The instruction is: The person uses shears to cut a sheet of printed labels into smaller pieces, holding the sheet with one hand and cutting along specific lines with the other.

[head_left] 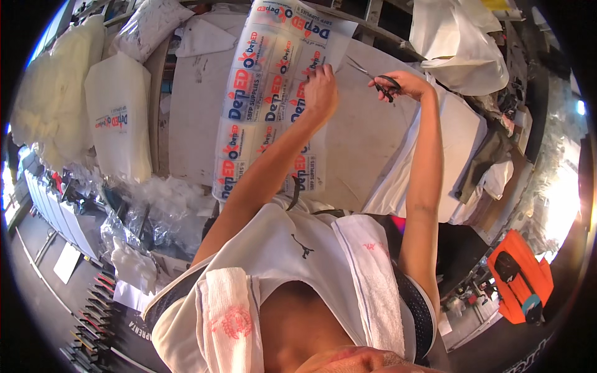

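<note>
A long clear plastic sheet printed in blue and red lies over the worktable, running from the far edge toward my body. My left hand is on its right side, fingers curled and closed on the plastic near the edge. To the right, my right hand grips a pair of scissors by their black handles. The blades look parted and point left toward the sheet's edge, a little apart from it. My left fingertips are partly hidden by the hand itself.
The pale worktable board extends under and beside the sheet. White sheets are stacked at its right. A printed plastic bag and bulky clear plastic sit at the left. White plastic hangs at the far right, and an orange bag lies lower right.
</note>
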The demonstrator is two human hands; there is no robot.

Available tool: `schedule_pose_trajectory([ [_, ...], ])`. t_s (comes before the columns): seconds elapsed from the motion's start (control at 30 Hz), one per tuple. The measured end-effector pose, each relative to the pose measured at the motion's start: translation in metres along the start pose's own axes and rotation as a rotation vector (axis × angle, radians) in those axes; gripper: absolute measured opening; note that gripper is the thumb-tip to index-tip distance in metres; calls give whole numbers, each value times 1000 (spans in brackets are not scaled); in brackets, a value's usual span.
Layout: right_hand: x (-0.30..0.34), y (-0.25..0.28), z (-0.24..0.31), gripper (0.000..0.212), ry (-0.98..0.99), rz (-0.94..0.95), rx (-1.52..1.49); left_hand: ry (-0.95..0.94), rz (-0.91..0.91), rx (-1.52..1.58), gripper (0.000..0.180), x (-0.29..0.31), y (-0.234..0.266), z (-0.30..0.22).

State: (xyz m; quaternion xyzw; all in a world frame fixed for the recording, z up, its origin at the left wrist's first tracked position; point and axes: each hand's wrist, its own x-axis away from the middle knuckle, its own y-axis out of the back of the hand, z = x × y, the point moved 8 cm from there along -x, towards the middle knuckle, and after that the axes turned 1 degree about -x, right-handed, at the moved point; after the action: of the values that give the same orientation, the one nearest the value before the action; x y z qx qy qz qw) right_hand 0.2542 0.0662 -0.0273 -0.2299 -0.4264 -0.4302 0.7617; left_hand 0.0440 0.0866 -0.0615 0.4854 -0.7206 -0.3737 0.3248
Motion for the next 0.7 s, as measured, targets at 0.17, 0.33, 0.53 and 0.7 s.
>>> schedule_pose_trajectory([
  [0.17,-2,-2,30,49,122,27,-64,-44,0,155,48,12,24,-12],
  [0.33,1,10,32,46,96,-24,65,-182,-64,269,46,15,35,-33],
  [0.53,29,21,26,38,39,23,149,-76,-40,341,57,21,56,-25],
  [0.7,28,17,36,40,10,29,161,-178,-110,389,60,24,63,-29],
])
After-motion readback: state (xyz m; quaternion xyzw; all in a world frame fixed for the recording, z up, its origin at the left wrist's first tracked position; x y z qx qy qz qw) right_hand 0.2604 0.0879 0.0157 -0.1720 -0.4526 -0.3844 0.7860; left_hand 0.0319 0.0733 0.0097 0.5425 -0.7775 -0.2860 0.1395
